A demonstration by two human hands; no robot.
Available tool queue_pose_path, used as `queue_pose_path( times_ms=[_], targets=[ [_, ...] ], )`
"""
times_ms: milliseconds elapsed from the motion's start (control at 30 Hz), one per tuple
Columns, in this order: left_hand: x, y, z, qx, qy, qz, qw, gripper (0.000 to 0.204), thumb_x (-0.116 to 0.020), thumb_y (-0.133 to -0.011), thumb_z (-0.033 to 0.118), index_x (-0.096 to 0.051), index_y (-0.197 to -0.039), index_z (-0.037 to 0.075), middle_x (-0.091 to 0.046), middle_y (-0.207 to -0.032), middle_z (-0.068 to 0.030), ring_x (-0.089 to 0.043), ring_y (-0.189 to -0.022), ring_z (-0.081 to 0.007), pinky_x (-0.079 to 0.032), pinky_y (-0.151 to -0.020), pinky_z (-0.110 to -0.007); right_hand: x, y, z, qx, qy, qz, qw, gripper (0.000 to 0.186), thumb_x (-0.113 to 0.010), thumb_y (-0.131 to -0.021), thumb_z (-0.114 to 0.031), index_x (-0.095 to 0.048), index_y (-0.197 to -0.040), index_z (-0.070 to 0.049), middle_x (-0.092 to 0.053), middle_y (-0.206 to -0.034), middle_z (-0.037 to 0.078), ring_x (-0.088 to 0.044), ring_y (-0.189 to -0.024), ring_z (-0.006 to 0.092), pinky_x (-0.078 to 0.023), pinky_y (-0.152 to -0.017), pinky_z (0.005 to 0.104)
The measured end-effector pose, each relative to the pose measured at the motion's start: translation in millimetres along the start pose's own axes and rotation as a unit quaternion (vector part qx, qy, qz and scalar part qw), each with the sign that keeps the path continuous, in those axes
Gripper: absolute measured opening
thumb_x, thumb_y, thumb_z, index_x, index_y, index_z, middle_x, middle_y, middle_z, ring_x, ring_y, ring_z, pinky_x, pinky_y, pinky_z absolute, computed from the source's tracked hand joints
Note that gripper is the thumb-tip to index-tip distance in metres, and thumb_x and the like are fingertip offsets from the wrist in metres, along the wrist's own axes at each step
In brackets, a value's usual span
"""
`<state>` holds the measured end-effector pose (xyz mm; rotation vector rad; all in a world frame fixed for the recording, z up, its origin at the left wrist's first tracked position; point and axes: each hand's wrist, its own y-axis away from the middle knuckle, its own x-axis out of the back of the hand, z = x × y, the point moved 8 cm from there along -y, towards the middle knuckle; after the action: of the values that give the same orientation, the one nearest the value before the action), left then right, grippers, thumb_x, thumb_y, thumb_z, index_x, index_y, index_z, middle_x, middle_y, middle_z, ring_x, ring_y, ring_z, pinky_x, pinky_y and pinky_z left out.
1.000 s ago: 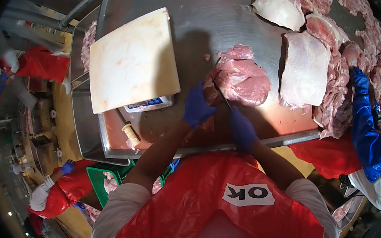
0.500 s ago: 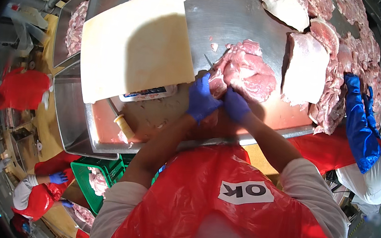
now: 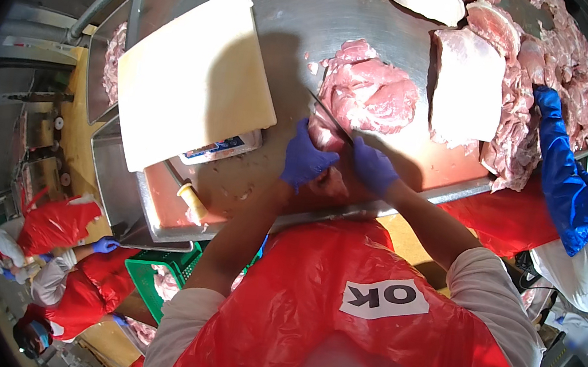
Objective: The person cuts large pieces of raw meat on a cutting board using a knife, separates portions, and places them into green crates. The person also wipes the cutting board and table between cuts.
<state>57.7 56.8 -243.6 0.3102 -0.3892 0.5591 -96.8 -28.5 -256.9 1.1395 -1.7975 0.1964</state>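
Both my hands wear blue gloves. My left hand (image 3: 305, 157) grips the near left edge of a lump of pink raw meat (image 3: 377, 95). My right hand (image 3: 373, 167) is closed on a knife (image 3: 328, 112), whose dark blade points up and left along the meat's left side. Under my hands a smaller scrap of meat (image 3: 329, 182) lies on the steel table (image 3: 312, 10), partly in shadow. Left of my hands a large cream board (image 3: 182, 82) rests tilted on a white device (image 3: 236, 147), with a pale-handled tool (image 3: 188, 195) below it.
Meat slabs (image 3: 465, 87) and piles (image 3: 572, 71) cover the table's right. A co-worker's blue-sleeved arm (image 3: 559, 172) reaches into them. Steel bins (image 3: 112, 168) adjoin the left edge. A green crate (image 3: 155, 269) with meat is below. Co-workers in red aprons (image 3: 90, 290) are at lower left.
My right hand rose toward the meat and my left, then drew slightly back right with the knife. My left hand stays at the meat's near edge. The view shifted; co-workers moved.
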Motion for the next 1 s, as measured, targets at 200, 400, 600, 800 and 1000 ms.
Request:
queue_pose_path(
  times_ms=[200,400,600,800,1000],
  targets=[
    [-4.9,6.6,-40.4,0.175,0.189,-0.038,0.965,0.079,-0.077,-0.068,0.010,-0.035,-0.135,-0.003,-0.055,-0.117,-0.0195,-0.057,-0.104,-0.0266,-0.049,-0.090,-0.037,7.9,-30.2,-8.5,0.088,0.059,-0.008,0.994,0.018,-0.041,-0.092,-0.012,-0.050,-0.104,-0.001,-0.066,-0.082,0.023,-0.066,-0.074,0.0390,-0.052,-0.063,0.0480],
    [3.1,41.4,45.4,-0.202,-0.176,0.168,0.949,0.088,-0.077,-0.070,0.024,-0.030,-0.141,0.001,-0.055,-0.112,-0.0217,-0.056,-0.105,-0.0345,-0.045,-0.092,-0.045,2.0,-48.1,-12.5,0.089,0.074,0.007,0.993,0.020,-0.044,-0.090,-0.011,-0.049,-0.103,0.003,-0.065,-0.078,0.024,-0.066,-0.073,0.0405,-0.053,-0.063,0.0481],
    [-17.2,11.1,30.1,-0.063,-0.221,0.100,0.968,0.095,-0.080,-0.060,0.029,-0.036,-0.140,0.004,-0.055,-0.121,-0.0223,-0.053,-0.112,-0.0409,-0.043,-0.097,-0.047,-8.4,-30.2,8.9,0.036,0.030,-0.027,0.999,0.024,-0.045,-0.090,-0.014,-0.048,-0.108,0.001,-0.066,-0.084,0.026,-0.066,-0.081,0.0417,-0.052,-0.072,0.0495],
    [3.6,-6.8,16.3,-0.068,-0.050,0.051,0.995,0.077,-0.077,-0.063,0.026,-0.046,-0.131,0.006,-0.059,-0.114,-0.0188,-0.059,-0.104,-0.0336,-0.048,-0.088,-0.042,2.0,42.0,32.4,-0.007,0.020,-0.135,0.991,0.023,-0.042,-0.093,-0.014,-0.044,-0.111,0.000,-0.065,-0.090,0.028,-0.064,-0.087,0.0458,-0.050,-0.075,0.0540],
    [-24.0,23.7,-16.6,0.145,0.241,-0.149,0.948,0.044,-0.065,-0.072,0.013,-0.056,-0.113,0.000,-0.058,-0.109,-0.0064,-0.054,-0.102,-0.0171,-0.044,-0.091,-0.029,-33.5,1.2,3.9,0.107,-0.104,-0.079,0.986,0.025,-0.048,-0.094,-0.014,-0.054,-0.116,-0.002,-0.062,-0.105,0.023,-0.062,-0.098,0.0322,-0.050,-0.084,0.0401]
  ],
)
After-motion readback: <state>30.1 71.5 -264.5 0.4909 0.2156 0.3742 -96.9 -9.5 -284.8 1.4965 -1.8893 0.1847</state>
